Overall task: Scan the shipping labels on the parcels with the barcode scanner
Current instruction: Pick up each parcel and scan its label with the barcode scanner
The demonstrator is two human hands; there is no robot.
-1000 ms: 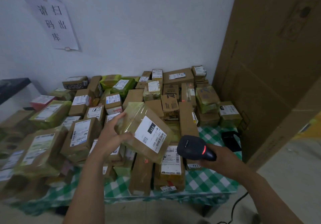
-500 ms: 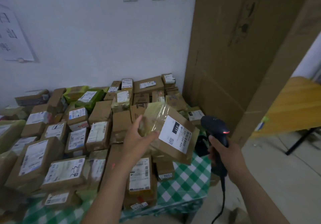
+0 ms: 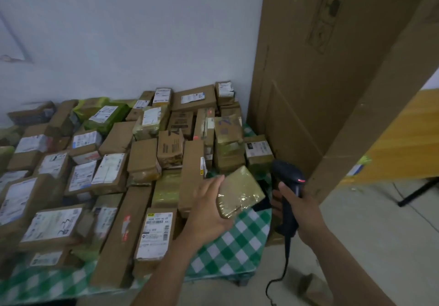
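Gripping parcel (image 3: 240, 190) with left fingers (image 3: 213, 182), right fingers (image 3: 276, 201) round scanner (image 3: 288, 179), tall carton (image 3: 332, 91) beside

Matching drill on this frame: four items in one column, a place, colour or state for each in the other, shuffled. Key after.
Items
1. taped parcel
2. barcode scanner
3. tablecloth
4. tall carton

Descriptions
A. green and white checks
B. gripped by the right hand
C. plain brown, stands upright
D. held in the left hand, no label showing

Pairs: 1-D, 2-B, 3-A, 4-C
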